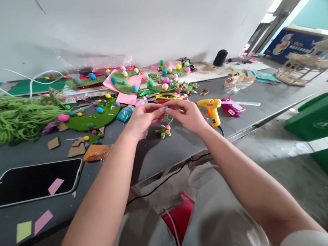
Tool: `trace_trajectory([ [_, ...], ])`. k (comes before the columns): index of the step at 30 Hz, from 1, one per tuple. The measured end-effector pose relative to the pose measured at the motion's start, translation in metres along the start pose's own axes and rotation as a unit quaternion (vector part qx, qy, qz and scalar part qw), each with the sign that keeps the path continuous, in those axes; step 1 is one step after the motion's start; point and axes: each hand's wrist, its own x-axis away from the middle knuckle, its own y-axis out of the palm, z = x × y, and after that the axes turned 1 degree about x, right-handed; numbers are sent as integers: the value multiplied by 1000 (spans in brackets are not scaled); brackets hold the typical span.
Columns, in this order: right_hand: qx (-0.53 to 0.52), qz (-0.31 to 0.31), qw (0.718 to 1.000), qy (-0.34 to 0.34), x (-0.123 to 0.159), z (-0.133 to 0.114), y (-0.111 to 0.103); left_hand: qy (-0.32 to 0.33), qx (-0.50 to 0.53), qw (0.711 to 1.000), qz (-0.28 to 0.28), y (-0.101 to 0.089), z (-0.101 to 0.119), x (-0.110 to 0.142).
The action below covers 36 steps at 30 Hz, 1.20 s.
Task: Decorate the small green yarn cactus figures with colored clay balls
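Observation:
My left hand point(146, 117) and my right hand point(188, 115) meet over the front of the table, fingertips pinched together. Between them is a small blue piece point(166, 107), perhaps a pom-pom, mostly covered by the fingers. A thin green strand point(169, 118) hangs just below my fingertips. Under it lies a small green knotted yarn piece point(161, 131) with a few little coloured balls. To the right of my right hand stands a yellow glue gun point(213, 109) with a clear glue stick point(244, 103) out of its back. A blue packet point(125, 113) lies left of my left hand.
Green yarn point(17, 116) is heaped at left, beside a green felt crescent point(91, 119) with pom-poms. A phone point(28, 184) lies at front left. Pliers with yellow handles point(167, 96) lie behind my hands. A black cable point(163, 181) hangs under the table edge; a green bin point(321, 115) stands right.

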Motion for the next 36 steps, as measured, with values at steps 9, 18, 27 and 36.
trace_trajectory([
  [9, -6, 14, 999, -33, 0, 2, 2, -90, 46, 992, -82, 3, 2, 3],
  [18, -12, 16, 999, -49, 0, 5, 3, -80, 22, 994, -75, 1, 0, 2],
  [27, 30, 82, 996, -17, -4, 2, -1, -62, 27, 997, -26, 1, 3, 1],
  [36, 18, 31, 999, -5, -1, 9, -4, -59, 58, 990, -112, 4, 1, 3],
])
